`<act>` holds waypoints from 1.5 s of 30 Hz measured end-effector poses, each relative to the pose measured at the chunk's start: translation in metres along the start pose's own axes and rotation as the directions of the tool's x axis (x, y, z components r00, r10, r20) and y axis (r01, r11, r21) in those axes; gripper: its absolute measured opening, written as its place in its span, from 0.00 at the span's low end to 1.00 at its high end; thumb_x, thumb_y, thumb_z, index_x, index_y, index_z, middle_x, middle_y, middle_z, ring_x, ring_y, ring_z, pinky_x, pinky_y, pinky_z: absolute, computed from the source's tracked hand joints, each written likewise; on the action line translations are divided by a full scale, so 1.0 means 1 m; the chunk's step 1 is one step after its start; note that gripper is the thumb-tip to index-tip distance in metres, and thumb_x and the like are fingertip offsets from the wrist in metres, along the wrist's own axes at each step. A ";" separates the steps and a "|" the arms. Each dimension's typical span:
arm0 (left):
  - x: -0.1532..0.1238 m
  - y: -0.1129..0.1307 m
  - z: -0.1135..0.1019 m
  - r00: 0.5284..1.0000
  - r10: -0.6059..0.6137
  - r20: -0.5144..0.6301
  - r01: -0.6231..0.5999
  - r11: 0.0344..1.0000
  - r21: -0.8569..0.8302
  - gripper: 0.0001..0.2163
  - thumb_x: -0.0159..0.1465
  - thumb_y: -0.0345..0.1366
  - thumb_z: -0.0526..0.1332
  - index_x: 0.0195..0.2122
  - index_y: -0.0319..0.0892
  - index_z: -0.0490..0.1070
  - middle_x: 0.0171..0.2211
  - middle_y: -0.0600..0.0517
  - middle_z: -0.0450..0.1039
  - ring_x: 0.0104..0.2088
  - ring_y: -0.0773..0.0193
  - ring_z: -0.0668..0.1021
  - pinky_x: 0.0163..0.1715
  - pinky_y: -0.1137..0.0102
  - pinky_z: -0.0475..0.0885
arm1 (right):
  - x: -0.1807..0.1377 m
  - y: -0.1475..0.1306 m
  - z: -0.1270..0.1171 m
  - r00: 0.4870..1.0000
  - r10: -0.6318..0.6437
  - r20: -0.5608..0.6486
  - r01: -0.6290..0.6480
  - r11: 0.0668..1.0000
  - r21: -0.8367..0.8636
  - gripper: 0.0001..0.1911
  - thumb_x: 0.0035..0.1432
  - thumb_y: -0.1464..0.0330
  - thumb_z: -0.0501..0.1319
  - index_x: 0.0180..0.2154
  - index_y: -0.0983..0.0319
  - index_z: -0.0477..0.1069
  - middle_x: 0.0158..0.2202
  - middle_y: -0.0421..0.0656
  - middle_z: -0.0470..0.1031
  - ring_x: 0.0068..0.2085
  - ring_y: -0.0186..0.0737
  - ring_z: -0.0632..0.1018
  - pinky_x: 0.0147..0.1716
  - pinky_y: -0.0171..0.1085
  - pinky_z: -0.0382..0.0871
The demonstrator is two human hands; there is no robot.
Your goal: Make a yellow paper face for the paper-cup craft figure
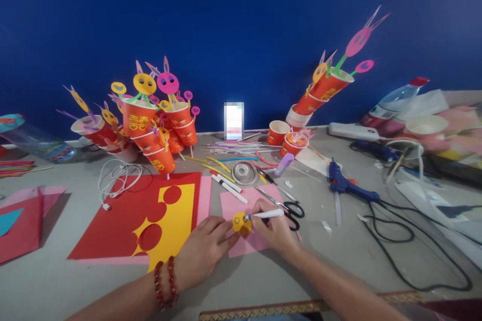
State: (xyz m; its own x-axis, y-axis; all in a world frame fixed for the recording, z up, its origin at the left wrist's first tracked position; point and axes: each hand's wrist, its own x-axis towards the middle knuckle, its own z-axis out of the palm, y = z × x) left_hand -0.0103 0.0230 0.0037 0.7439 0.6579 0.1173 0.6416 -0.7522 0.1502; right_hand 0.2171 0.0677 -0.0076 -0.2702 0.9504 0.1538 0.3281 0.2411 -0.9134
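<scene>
A small yellow paper circle (242, 229) lies on a pink paper sheet (241, 249) and has two round outlines drawn on it. My left hand (209, 241) grips the circle's left edge between fingers and thumb. In my right hand (274, 225) is a white marker (269, 214), its blue tip on the right-hand outline. Black-handled scissors (292, 213) lie just beyond my right hand. Left of my left hand, a yellow sheet with round holes (176, 220) rests on red paper (113, 225). Two more markers (230, 186) lie ahead of the circle.
Red paper cups with paper faces (141, 118) stand back left, and more stacked cups (307, 105) lean back right. Pipe cleaners (241, 148) and a roll of tape (244, 173) lie mid-table. A blue glue gun (350, 185) with a looping black cord (406, 281) is at right.
</scene>
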 end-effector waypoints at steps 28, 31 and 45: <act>0.000 -0.002 0.000 1.000 0.002 0.009 -0.001 1.000 -0.008 0.22 0.65 0.25 0.59 0.61 0.42 0.64 0.56 0.46 0.68 0.52 0.52 0.69 0.53 0.57 0.69 | -0.001 0.002 0.000 1.000 0.007 -0.005 -0.007 1.000 0.010 0.08 0.54 0.76 0.55 0.26 0.59 0.63 0.22 0.35 0.65 0.23 0.34 0.63 0.23 0.33 0.52; 0.000 -0.001 0.000 1.000 0.005 -0.007 -0.005 1.000 -0.003 0.21 0.66 0.26 0.60 0.60 0.42 0.64 0.55 0.46 0.69 0.52 0.52 0.69 0.52 0.57 0.69 | -0.001 0.001 0.000 1.000 0.016 0.002 -0.016 1.000 0.017 0.08 0.54 0.77 0.55 0.26 0.59 0.63 0.22 0.35 0.65 0.23 0.34 0.64 0.22 0.33 0.52; 0.000 0.000 0.000 1.000 -0.007 -0.006 0.007 1.000 -0.004 0.20 0.66 0.26 0.59 0.60 0.43 0.65 0.55 0.46 0.69 0.53 0.53 0.70 0.53 0.57 0.68 | 0.000 0.000 0.000 1.000 0.005 -0.022 -0.005 1.000 0.004 0.08 0.54 0.76 0.55 0.26 0.58 0.63 0.23 0.36 0.64 0.25 0.35 0.64 0.24 0.35 0.54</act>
State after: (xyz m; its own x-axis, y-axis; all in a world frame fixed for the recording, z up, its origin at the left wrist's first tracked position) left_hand -0.0100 0.0229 0.0040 0.7383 0.6633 0.1225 0.6459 -0.7475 0.1550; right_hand 0.2174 0.0679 -0.0076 -0.2484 0.9558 0.1576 0.3254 0.2356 -0.9158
